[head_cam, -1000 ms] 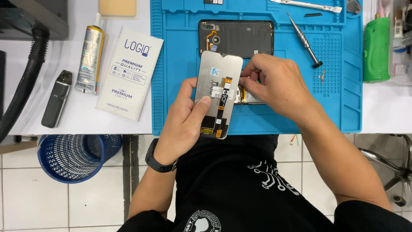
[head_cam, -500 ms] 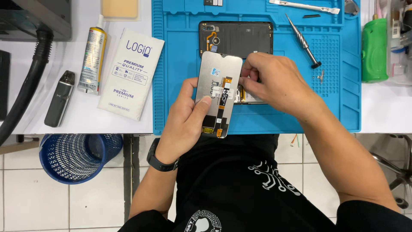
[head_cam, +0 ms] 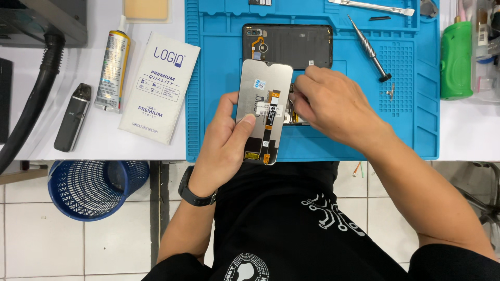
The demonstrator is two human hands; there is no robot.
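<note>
**Two hands on a phone screen panel above a blue repair mat**

The person's left hand [head_cam: 224, 143] holds a phone screen panel [head_cam: 263, 109] with its grey back side turned up. The fingers are closed around the left edge of the panel and the thumb [head_cam: 245, 124] presses on its back, so the grip is firm. The panel is lifted a little over the front part of the blue repair mat [head_cam: 208, 78], and its lower end reaches to the front edge of the mat. A thin flex cable [head_cam: 268, 125] with orange ends runs down the middle of the panel's back.

The right hand [head_cam: 333, 106] is just beside the right edge of the panel. Its fingers are bent and their tips meet at small parts near the panel, but it is not possible to tell if they pinch anything, because the hand hides them.

Behind both hands, a dark phone body [head_cam: 286, 46] lies flat on the mat. A small screwdriver [head_cam: 369, 49] lies to the right of it, well apart from the hands. On the white table [head_cam: 469, 130], left of the mat, there are a white packet [head_cam: 159, 88], a glue tube [head_cam: 112, 70] and a small dark device [head_cam: 73, 125]. A green bottle [head_cam: 455, 60] stands at the right of the mat. A blue basket [head_cam: 94, 187] stands on the floor below the table.
</note>
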